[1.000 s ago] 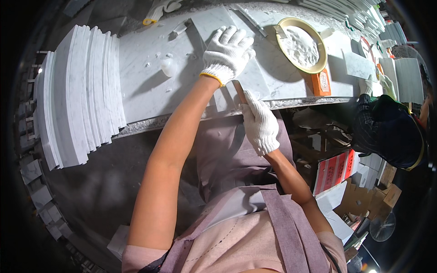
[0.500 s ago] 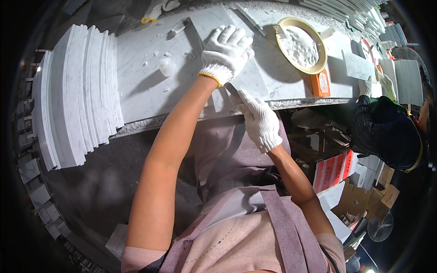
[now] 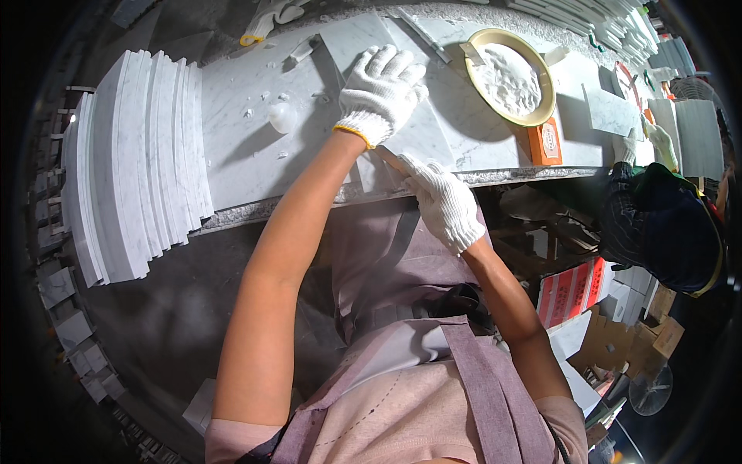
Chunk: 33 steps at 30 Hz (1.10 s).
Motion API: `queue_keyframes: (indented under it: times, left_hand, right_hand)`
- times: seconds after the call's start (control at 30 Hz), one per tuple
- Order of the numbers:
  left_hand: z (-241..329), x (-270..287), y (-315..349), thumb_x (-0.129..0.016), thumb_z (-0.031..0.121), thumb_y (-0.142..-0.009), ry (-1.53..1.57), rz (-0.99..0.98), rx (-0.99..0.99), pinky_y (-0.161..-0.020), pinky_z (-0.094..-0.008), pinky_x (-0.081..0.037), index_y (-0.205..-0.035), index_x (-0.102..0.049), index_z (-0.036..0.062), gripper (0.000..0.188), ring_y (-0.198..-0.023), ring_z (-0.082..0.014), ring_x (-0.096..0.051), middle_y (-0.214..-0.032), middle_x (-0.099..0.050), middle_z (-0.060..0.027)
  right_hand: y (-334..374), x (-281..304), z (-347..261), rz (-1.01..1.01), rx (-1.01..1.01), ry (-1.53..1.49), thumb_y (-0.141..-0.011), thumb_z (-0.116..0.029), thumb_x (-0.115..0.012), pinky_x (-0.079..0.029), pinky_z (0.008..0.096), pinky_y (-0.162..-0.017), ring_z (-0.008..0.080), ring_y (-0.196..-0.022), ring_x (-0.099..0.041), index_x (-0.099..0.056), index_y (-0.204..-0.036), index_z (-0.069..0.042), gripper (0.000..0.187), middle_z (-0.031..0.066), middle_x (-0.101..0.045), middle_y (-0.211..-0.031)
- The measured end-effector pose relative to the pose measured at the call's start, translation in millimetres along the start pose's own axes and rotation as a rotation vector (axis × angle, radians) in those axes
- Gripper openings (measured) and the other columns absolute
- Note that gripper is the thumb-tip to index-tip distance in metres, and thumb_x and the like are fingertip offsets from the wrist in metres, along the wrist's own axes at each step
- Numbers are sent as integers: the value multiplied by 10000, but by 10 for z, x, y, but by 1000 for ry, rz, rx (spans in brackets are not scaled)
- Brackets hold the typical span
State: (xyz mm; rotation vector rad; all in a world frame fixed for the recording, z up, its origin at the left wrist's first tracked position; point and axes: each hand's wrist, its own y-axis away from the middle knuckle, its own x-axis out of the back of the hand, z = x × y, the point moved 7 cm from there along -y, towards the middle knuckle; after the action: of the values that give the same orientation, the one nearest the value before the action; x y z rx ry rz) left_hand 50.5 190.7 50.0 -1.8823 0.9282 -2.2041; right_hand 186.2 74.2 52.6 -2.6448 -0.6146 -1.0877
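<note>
Head view, looking down at a stone-topped desk [image 3: 247,147]. The left hand [image 3: 381,91], in a white knit glove with a yellow cuff, lies open and flat, fingers spread, pressing down on a white marble tile [image 3: 402,116] that rests on the desk with its near edge at the desk's front rim. The right hand [image 3: 442,201], gloved likewise, is closed around a thin tool [image 3: 389,160] of which only a short tan tip shows; the tip meets the tile's near edge just below the left wrist. What kind of tool it is cannot be told.

To the left of the tile, a stack of curved white marble slabs [image 3: 131,170] stands on edge at the end of the desk, leaning together. Between the stack and the left hand, small white chips and a rounded pale lump [image 3: 282,117] lie scattered on the desk surface. To the right of the tile sits a round, gold-rimmed dish [image 3: 510,77] filled with white paste or powder, and just in front of it an orange box [image 3: 546,141] stands near the front rim. Further narrow marble strips [image 3: 603,27] are piled along the far right of the desk.

At the right margin, a second person in a dark sleeve [image 3: 665,232] works at the same desk, with gloved hands [image 3: 657,143] well apart from the wearer's own. Below the desk, red-printed cardboard boxes [image 3: 572,290] stand on the floor.
</note>
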Motion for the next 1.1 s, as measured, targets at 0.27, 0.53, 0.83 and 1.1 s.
queue_keyframes:
  times: [0.27, 0.53, 0.83, 1.1]
  left_hand:
    - [14, 47, -34, -575, 379, -961, -23, 16, -5, -1156, -444, -354, -1252, -708, 170, 383, -1274, -248, -534, -1291, -635, -30]
    - [10, -14, -40, -556, 396, -979, -62, -122, 29, -1186, -436, -320, -1286, -682, 193, 389, -1318, -226, -507, -1318, -614, -15]
    - [-2, -52, -40, -499, 398, -1017, -63, -302, 73, -1251, -433, -260, -1399, -638, 236, 438, -1445, -261, -448, -1533, -544, -34]
    - [-5, -92, -39, -472, 418, -1029, -99, -366, 82, -1257, -436, -246, -1431, -616, 245, 461, -1466, -253, -426, -1556, -525, -34]
  right_hand:
    - [58, -49, -31, 128, -3, 28, -954, -84, -653, -561, 427, -818, 382, -971, -704, -676, -1336, -106, 384, 174, -721, -1085]
    - [66, -148, 85, 82, -53, 72, -948, -83, -656, -562, 431, -788, 373, -911, -708, -666, -1368, -127, 423, 165, -727, -1031]
    - [-2, -79, 65, -6, 24, 25, -962, -104, -655, -550, 428, -782, 377, -919, -694, -673, -1335, -96, 374, 173, -719, -1018]
    - [-22, -10, 38, -32, 4, 53, -970, -133, -661, -552, 434, -792, 376, -925, -687, -674, -1329, -96, 361, 157, -712, -1004]
